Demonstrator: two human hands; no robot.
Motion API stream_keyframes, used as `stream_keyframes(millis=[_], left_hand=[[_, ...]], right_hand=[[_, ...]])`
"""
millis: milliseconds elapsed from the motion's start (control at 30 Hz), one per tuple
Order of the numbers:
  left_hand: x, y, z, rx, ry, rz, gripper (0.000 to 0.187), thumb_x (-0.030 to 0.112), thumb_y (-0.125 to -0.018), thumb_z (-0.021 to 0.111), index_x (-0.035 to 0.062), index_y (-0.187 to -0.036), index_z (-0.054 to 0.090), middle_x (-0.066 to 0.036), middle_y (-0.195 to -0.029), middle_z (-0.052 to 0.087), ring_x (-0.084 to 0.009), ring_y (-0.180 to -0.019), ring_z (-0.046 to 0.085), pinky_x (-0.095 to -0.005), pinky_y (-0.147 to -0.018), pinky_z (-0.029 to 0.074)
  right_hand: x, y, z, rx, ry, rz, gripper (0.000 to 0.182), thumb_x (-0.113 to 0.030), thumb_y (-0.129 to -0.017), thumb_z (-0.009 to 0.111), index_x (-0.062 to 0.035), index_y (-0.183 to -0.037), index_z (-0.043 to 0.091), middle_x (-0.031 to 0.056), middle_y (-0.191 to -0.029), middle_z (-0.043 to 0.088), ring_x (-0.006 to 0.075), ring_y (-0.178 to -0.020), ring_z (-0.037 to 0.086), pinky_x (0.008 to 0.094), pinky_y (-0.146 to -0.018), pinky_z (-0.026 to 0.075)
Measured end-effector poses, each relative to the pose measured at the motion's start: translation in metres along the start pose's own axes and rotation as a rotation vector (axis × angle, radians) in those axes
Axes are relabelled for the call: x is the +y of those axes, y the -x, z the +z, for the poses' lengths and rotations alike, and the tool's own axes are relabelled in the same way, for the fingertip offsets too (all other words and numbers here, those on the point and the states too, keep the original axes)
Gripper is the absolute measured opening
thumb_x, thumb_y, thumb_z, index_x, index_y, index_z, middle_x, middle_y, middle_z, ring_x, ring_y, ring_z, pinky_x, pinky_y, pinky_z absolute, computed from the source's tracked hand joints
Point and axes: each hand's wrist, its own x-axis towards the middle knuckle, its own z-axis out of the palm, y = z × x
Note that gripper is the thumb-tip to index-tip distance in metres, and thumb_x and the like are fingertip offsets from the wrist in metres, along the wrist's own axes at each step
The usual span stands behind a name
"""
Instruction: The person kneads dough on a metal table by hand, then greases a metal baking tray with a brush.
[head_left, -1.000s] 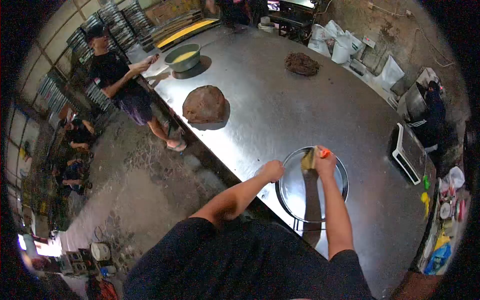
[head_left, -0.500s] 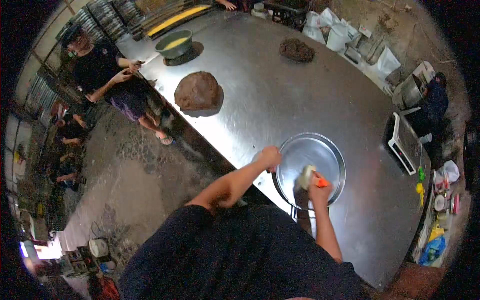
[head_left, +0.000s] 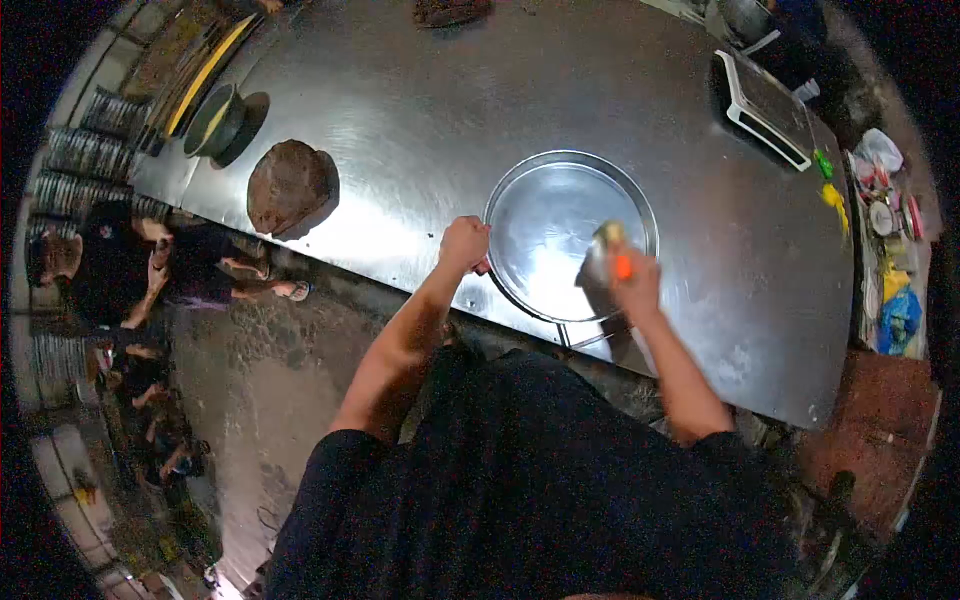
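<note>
A wide, shallow round metal pan (head_left: 545, 225) lies on the steel table near its front edge. My left hand (head_left: 465, 244) is closed at the pan's left rim, gripping it. Over the right part of the pan, my right hand (head_left: 637, 284) is wrapped around a brush (head_left: 608, 236) with an orange handle and pale bristles. The bristles are blurred by motion, so whether they touch the pan's inside cannot be made out.
On the steel table (head_left: 400, 130) sit a brown dough lump (head_left: 286, 188), a dark bowl (head_left: 218, 124) with yellow contents, another brown lump (head_left: 452, 10) and a white scale (head_left: 765, 108). A person (head_left: 115, 265) stands at the left; bags and bottles line the right.
My view has turned, so the table and its things appear rotated and shifted. My right hand has moved the brush within the pan; my left hand stays on the rim.
</note>
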Motion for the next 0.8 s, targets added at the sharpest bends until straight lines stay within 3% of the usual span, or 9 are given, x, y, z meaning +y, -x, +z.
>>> stream_keyframes(millis=[167, 233, 367, 400, 467, 567, 667, 767, 800], left_hand=[[-0.002, -0.009, 0.001, -0.017, -0.116, -0.012, 0.028, 0.026, -0.091, 0.054, 0.0011, -0.082, 0.063, -0.017, -0.065, 0.066, -0.0299, -0.055, 0.066, -0.0402, -0.053, 0.053], [-0.017, -0.016, 0.004, 0.324, -0.487, 0.317, 0.026, 0.026, -0.088, 0.055, 0.0025, -0.084, 0.064, -0.019, -0.076, 0.068, -0.0351, -0.071, 0.068, -0.0444, -0.063, 0.054], [-0.06, -0.045, -0.039, 0.289, -0.353, 0.097, 0.031, 0.031, -0.081, 0.062, 0.0041, -0.096, 0.063, -0.022, -0.088, 0.067, -0.035, -0.086, 0.066, -0.0439, -0.072, 0.054], [-0.111, -0.071, -0.06, 0.374, -1.147, 0.637, 0.028, 0.028, -0.079, 0.064, 0.0047, -0.095, 0.066, -0.02, -0.083, 0.068, -0.0324, -0.078, 0.067, -0.0409, -0.066, 0.054], [-0.126, -0.075, -0.096, 0.421, -0.37, 0.159, 0.021, 0.015, -0.077, 0.059, 0.0079, -0.093, 0.07, -0.016, -0.094, 0.068, -0.0313, -0.077, 0.067, -0.0405, -0.068, 0.054], [-0.123, -0.049, -0.149, 0.497, -0.647, 0.331, 0.024, 0.018, -0.086, 0.054, 0.0028, -0.096, 0.069, -0.022, -0.08, 0.066, -0.0402, -0.075, 0.065, -0.045, -0.065, 0.05], [-0.14, -0.043, -0.168, 0.483, -0.697, 0.299, 0.027, 0.027, -0.089, 0.055, 0.0033, -0.09, 0.069, -0.025, -0.076, 0.064, -0.0427, -0.074, 0.064, -0.0482, -0.063, 0.048], [-0.152, -0.052, -0.178, 0.457, -0.716, 0.281, 0.028, 0.028, -0.09, 0.055, 0.0036, -0.088, 0.07, -0.025, -0.076, 0.064, -0.0408, -0.073, 0.065, -0.0492, -0.06, 0.047], [-0.139, -0.041, -0.172, 0.489, -0.752, 0.265, 0.028, 0.028, -0.09, 0.055, 0.0042, -0.089, 0.07, -0.024, -0.078, 0.065, -0.0414, -0.074, 0.065, -0.0489, -0.06, 0.048]], right_hand=[[-0.096, 0.023, 0.067, -0.103, -0.53, 0.127, 0.019, -0.018, -0.084, 0.066, -0.0085, -0.099, 0.071, 0.0148, -0.066, 0.065, 0.0164, -0.059, 0.063, 0.0316, -0.059, 0.049], [-0.086, -0.002, 0.07, -0.182, -0.575, 0.249, 0.022, -0.019, -0.084, 0.066, -0.008, -0.103, 0.07, 0.0136, -0.067, 0.066, 0.0136, -0.06, 0.062, 0.0297, -0.058, 0.049], [-0.049, -0.018, -0.03, 0.201, -0.612, 0.194, 0.026, -0.019, -0.087, 0.065, -0.003, -0.107, 0.067, 0.0035, -0.079, 0.066, 0.0087, -0.07, 0.06, 0.0261, -0.064, 0.049], [-0.041, -0.006, -0.064, 0.167, -0.43, 0.167, 0.027, -0.019, -0.088, 0.065, -0.0049, -0.111, 0.065, 0.0056, -0.086, 0.067, 0.0117, -0.07, 0.063, 0.0254, -0.063, 0.05], [0.014, 0.038, -0.084, -0.003, -0.315, 0.002, 0.028, -0.018, -0.088, 0.065, -0.0057, -0.113, 0.063, 0.0068, -0.09, 0.068, 0.0131, -0.071, 0.064, 0.025, -0.061, 0.05], [0.055, 0.101, -0.086, -0.077, 0.227, -0.259, 0.036, -0.021, -0.081, 0.07, -0.0153, -0.116, 0.062, 0.0093, -0.096, 0.069, 0.022, -0.074, 0.068, 0.0319, -0.061, 0.052], [0.124, 0.096, -0.149, -0.188, 0.515, 0.694, 0.024, -0.024, -0.08, 0.069, -0.0013, -0.088, 0.066, 0.0189, -0.08, 0.067, 0.0296, -0.07, 0.068, 0.0396, -0.058, 0.051], [0.213, 0.097, -0.181, 0.308, 0.847, 0.233, 0.035, -0.037, -0.079, 0.067, -0.0024, -0.074, 0.067, 0.0179, -0.068, 0.065, 0.0331, -0.061, 0.065, 0.0432, -0.056, 0.051], [0.199, 0.083, -0.176, 0.157, 0.812, 0.43, 0.037, -0.038, -0.079, 0.068, -0.0022, -0.071, 0.066, 0.018, -0.069, 0.065, 0.0329, -0.063, 0.065, 0.0426, -0.058, 0.051]])
